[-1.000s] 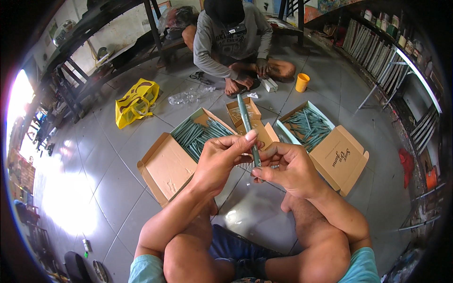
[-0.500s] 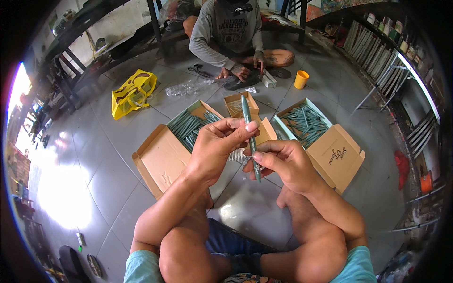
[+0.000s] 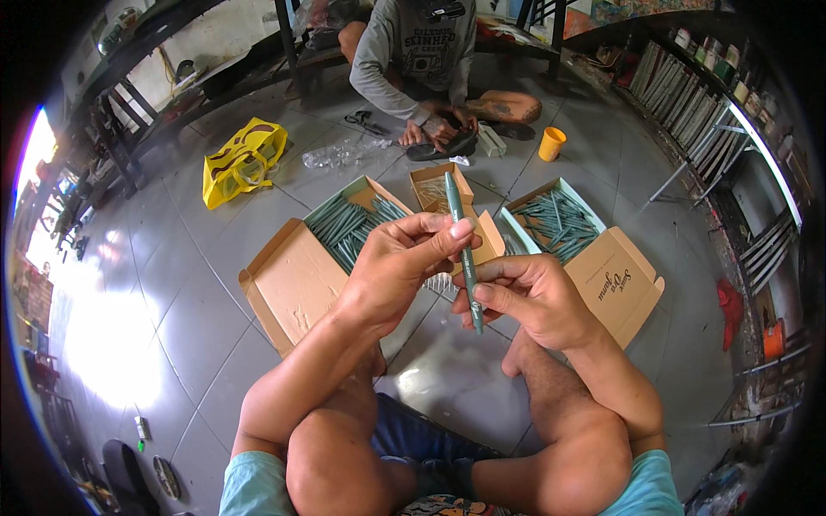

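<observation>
One pen — slim, tapered, grey-green

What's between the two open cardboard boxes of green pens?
In the head view: a small open brown cardboard box, partly behind the held slim green pen, and some thin clear pieces.

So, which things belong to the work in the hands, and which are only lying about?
Apparently for the work:
green pen, held by left hand and right hand
left box, similar pens inside
right box, likewise

Apparently lying about:
yellow bag
clear plastic
orange cup
</observation>
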A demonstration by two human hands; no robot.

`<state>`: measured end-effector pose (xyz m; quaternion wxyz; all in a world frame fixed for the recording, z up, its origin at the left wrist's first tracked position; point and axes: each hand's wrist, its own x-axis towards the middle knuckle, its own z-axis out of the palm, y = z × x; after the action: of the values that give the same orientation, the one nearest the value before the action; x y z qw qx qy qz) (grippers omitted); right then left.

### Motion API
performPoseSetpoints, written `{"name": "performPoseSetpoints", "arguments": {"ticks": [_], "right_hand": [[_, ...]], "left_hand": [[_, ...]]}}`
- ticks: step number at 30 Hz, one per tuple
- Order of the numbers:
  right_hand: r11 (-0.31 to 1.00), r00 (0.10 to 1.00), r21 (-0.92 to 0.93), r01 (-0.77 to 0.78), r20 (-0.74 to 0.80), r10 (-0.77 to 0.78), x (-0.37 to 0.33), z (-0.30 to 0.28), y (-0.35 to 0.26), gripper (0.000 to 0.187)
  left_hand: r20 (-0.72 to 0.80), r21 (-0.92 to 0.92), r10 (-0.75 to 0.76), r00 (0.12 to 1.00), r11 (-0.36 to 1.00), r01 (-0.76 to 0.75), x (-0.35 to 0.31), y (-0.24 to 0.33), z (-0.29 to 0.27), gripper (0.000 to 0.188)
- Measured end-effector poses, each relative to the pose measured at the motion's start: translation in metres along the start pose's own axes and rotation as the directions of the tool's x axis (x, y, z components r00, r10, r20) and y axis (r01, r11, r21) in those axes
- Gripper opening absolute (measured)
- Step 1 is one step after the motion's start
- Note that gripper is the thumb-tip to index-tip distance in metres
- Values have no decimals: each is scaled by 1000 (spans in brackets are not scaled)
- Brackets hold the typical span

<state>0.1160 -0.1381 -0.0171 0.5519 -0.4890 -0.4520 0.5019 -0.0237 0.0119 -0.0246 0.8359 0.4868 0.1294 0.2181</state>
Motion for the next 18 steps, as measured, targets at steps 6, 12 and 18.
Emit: {"name": "performPoseSetpoints", "arguments": {"ticks": [6,12,18], "right_hand": [[995,997,95,-43,-57,49,1,7,-1,22],[999,994,4,34,-108,-33,5,3,15,26],[999,996,18,-37,-79,38,6,6,6,21]], "left_hand": [[-21,-9,-6,1000,1000,6,3,1,0,26],[-76,153,52,996,987,-39,4,-2,2,19],[-80,175,52,995,984,-38,3,-4,2,21]]}}
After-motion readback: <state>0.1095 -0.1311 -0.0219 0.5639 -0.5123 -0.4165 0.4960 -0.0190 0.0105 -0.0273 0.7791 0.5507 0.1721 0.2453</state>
